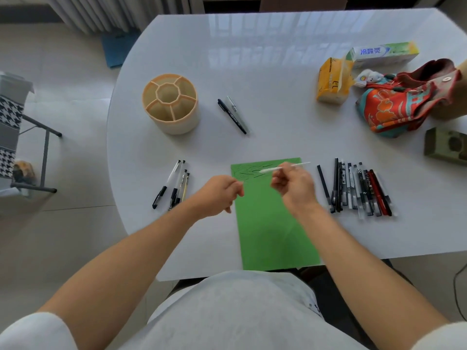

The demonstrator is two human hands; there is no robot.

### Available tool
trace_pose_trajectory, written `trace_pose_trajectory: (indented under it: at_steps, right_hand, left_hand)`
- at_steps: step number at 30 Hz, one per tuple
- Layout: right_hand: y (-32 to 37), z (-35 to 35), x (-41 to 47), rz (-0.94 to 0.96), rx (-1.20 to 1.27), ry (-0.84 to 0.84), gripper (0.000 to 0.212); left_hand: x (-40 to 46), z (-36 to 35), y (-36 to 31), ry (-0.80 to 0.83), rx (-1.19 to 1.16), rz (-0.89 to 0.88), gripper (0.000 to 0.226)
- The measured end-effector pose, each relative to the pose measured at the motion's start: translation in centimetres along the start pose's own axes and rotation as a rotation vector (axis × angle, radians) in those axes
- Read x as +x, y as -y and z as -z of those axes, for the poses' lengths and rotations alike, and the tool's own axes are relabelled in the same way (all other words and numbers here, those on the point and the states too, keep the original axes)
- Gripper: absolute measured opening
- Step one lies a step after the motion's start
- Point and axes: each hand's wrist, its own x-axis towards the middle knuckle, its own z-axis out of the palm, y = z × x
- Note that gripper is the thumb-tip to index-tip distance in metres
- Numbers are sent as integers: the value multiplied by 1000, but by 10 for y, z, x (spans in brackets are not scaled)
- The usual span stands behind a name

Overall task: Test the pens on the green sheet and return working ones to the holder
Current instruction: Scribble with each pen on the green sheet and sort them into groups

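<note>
- White pen (284,168) was pinched in the right hand (294,188) above the green sheet (267,236).
- Left hand (219,194) was curled, its contents indiscernible.
- Risk: blur suggested haste; sorted piles could mix.

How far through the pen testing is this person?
Partway. The green sheet already carries scribbles. The right hand holds a white pen over them. The holder looks empty; a row of pens at right seems still untested.
</note>
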Motion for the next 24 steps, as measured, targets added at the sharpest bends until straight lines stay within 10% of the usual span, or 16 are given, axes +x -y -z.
trace_pose_trajectory:
  at_steps: [4, 12, 24]
  right_hand:
    - [26, 48, 18, 100, -258, -109, 19]
    - [-19, 8, 14, 271, -671, -78, 11]
    - [-26, 7, 23, 324, -946, -71, 7]
  left_hand:
    - [-12, 15, 38, -123, 16, 102, 30]
    - [16, -29, 35, -80, 635, -316, 29]
    - [21, -33, 39, -25, 688, -251, 34]
